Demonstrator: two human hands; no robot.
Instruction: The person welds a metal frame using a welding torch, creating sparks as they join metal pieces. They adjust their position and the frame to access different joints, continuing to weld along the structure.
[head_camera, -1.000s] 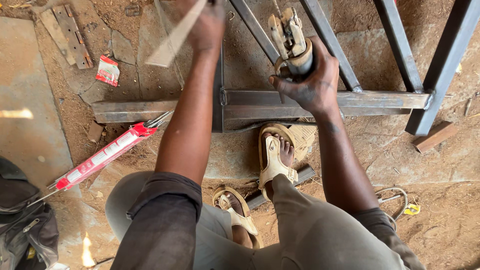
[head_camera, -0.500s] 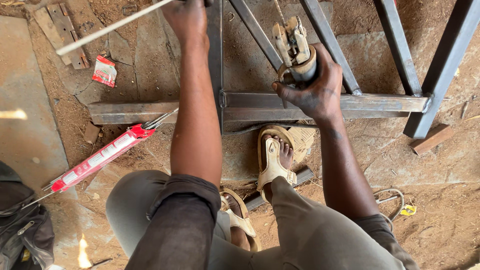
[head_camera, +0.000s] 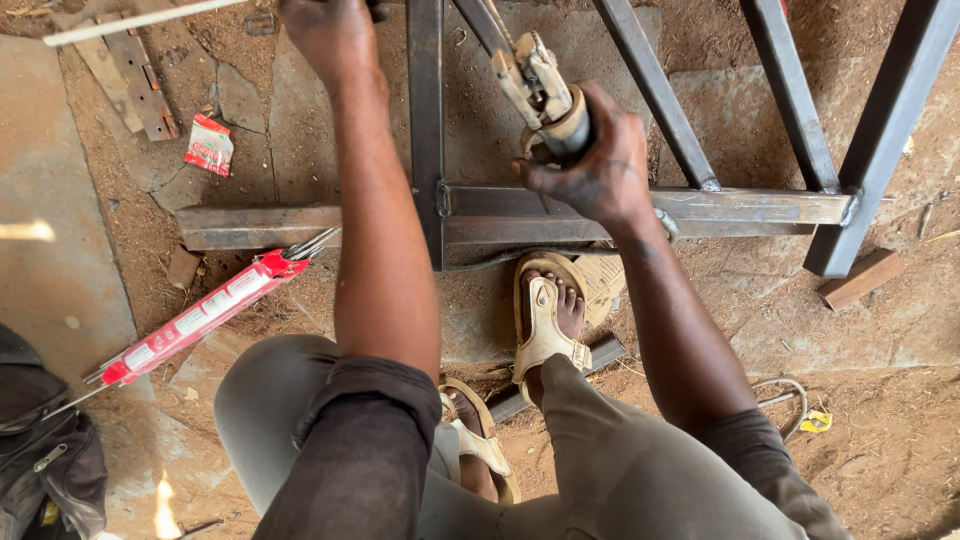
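Observation:
My right hand (head_camera: 592, 168) is closed around the dark handle of a welding electrode holder (head_camera: 545, 88), whose brass jaws point up and away over the steel frame (head_camera: 740, 205). That frame of square tubes lies on the dirt in front of my sandalled feet. At the top edge, my left hand (head_camera: 325, 30) grips a thin pale welding rod (head_camera: 140, 20) that runs off to the left. The fingers of this hand are partly cut off by the frame edge.
A long red packet of welding rods (head_camera: 200, 315) lies on the ground at left, with a small red wrapper (head_camera: 210, 145) and a rusty metal plate (head_camera: 130, 75) beyond it. A black bag (head_camera: 40, 450) sits bottom left; a wood block (head_camera: 860, 280) lies right.
My left hand has swung the rod from a steep tilt to nearly level, pointing left. The right hand with the holder has stayed over the frame.

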